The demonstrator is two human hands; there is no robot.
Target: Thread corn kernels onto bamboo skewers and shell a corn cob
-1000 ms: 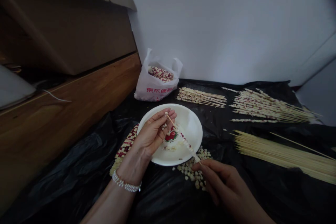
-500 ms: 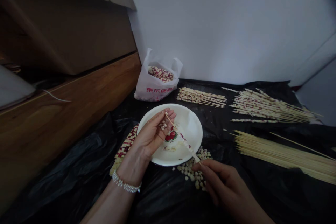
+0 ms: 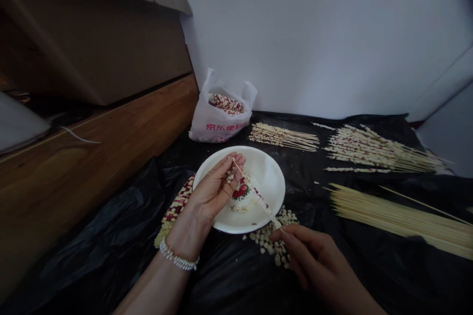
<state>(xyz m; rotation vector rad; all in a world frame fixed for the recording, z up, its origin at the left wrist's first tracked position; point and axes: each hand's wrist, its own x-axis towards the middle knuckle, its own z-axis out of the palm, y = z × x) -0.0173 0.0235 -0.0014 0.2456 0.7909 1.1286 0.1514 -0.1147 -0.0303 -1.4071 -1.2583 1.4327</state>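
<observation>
- Bamboo skewer (image 3: 258, 198), strung with pale corn kernels (image 3: 263, 203) along its lower part, runs slantwise between the two hands, above the plate.
- The left hand (image 3: 210, 192) has its fingers close together and curled, with the skewer's upper end and a few kernels against the fingertips (image 3: 236, 162).
- The right hand (image 3: 314, 266) pinches the skewer's lower end between thumb and forefinger; its other fingers curl loosely below.
- A white plate (image 3: 275, 192) lies under the left fingers, holding a heap of kernels (image 3: 240, 204) around a red flower print.
- More loose kernels (image 3: 271, 246) lie on the black plastic sheet (image 3: 92, 241), just beyond the right fingers.
- A red-and-white corn cob (image 3: 175, 209) lies beneath the left wrist, which wears a beaded bracelet (image 3: 178, 260).
- Well past the fingertips, a white plastic bag (image 3: 218, 128) holds another cob (image 3: 225, 103).
- To the right of the fingers lie bundles of kernel-strung skewers (image 3: 380, 155) and a pile of bare skewers (image 3: 399, 219).
- A wooden ledge (image 3: 92, 157) runs left of the hands, and a white wall (image 3: 314, 34) stands beyond them.
</observation>
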